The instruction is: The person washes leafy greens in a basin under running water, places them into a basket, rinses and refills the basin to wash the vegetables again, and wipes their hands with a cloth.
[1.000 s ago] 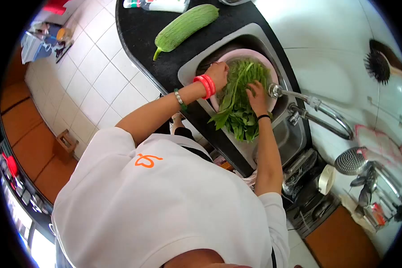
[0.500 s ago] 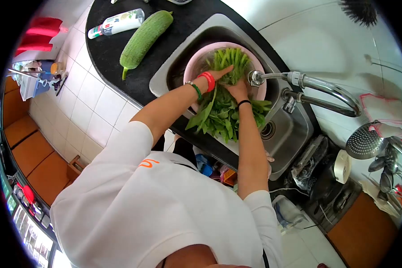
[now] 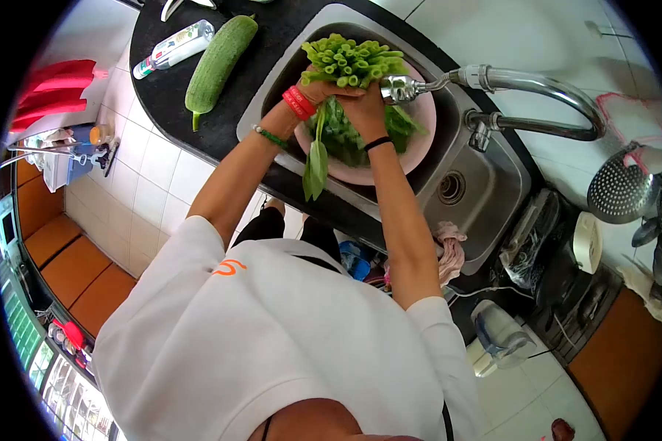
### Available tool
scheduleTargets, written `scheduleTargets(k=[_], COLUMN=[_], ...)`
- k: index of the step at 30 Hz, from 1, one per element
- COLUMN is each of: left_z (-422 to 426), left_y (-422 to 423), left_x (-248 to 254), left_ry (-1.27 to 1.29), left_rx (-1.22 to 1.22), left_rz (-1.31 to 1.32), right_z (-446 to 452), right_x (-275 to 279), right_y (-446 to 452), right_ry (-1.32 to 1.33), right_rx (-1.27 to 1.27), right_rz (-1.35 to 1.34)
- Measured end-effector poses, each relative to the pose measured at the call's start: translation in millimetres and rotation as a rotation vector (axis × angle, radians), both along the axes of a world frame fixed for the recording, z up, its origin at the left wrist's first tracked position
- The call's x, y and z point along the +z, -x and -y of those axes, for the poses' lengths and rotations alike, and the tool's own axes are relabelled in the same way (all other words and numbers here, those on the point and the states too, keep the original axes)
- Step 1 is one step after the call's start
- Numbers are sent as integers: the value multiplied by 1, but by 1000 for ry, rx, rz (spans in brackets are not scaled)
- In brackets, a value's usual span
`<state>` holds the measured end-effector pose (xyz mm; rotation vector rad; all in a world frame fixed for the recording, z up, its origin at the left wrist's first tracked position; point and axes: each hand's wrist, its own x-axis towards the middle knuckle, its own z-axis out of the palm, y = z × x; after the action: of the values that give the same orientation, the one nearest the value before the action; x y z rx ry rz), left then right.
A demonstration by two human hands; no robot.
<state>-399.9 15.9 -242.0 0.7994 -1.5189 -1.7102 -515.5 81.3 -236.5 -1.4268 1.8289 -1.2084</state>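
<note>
Nearest, the person's white shirt (image 3: 287, 331) is filling the lower view, w/ both forearms reaching out over the sink (image 3: 493, 184). The left hand (image 3: 324, 90), below a red bangle (image 3: 299, 103), is closing round the bunch of greens (image 3: 353, 62), thumb lying across the stems. The right hand (image 3: 364, 114) is curling in from the other side, also closed on the bunch; some fingertips are hidden, so their exact placing can't be told. The bunch is standing above the pink basin (image 3: 424, 121), cut ends up, leaves pointing down into it. One leafy stem (image 3: 315, 170) is drooping over the rim nr the left wrist.

For good handling, both palms prob. need to be pressing evenly — firm enough to stop stems slipping, soft enough not to bruise them. Gathering that stray stem in would be helping, & the cut ends seem best held clear of the spray head (image 3: 397, 89), which is sitting just beside them.

Beyond, the steel faucet (image 3: 548, 82) is arching over the sink's divider; a green gourd (image 3: 221, 65) & a bottle (image 3: 182, 48) are lying on the black counter (image 3: 153, 95).
</note>
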Motion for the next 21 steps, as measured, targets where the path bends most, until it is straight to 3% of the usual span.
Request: scheduleTargets(k=[1, 3, 4, 7, 9, 11, 12, 13, 16, 21], left_z=[1, 8, 7, 3, 0, -1, 0, -3, -33, -45], left_y=[-5, -14, -23, -23, -27, -25, -24, -22, -6, 62], left_x=[0, 5, 16, 19, 23, 3, 7, 17, 55, 43], left_ry=[0, 604, 676, 728, 832, 140, 318, 319, 565, 672], left_rx=[-6, 36, -20, 44, 55, -163, -237, -236, -392, -495], left_rz=[5, 239, 251, 146, 105, -175, -141, -144, 108, 152], right_z=[-1, 2, 3, -10, -20, -44, -54, -63, -95, -141], right_x=[3, 5, 4, 19, -15, -17, -17, -20, -23, -8], right_y=[-3, -8, -10, -15, -8, -3, -1, 7, 34, 60], right_ry=[0, 124, 252, 242, 181, 193, 200, 185, 85, 22], right_rx=[-6, 63, 76, 48, 26, 68, 81, 80, 26, -167], right_rz=[5, 8, -161, -38, -161, -456, -555, -535, -223, 467])
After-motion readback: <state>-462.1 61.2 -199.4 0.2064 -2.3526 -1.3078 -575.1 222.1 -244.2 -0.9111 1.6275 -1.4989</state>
